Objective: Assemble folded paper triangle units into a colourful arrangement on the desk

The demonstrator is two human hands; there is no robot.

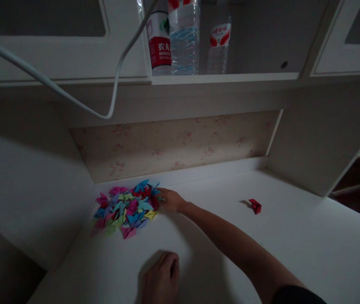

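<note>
A heap of small folded paper pieces [125, 209] in pink, blue, green, yellow and red lies at the back left of the white desk [293, 245]. My right hand [169, 200] reaches across to the heap's right edge, fingers curled among the pieces; what they grip is hidden. My left hand [161, 276] rests on the desk near the front edge, fingers curled under, nothing visible in it. A single red folded paper piece [255, 205] lies apart to the right.
A shelf above holds three plastic water bottles [184, 36]. A white cable [56, 88] hangs across the upper left. Cabinet walls close in the desk on the left and right, with floral wallpaper [173, 145] behind.
</note>
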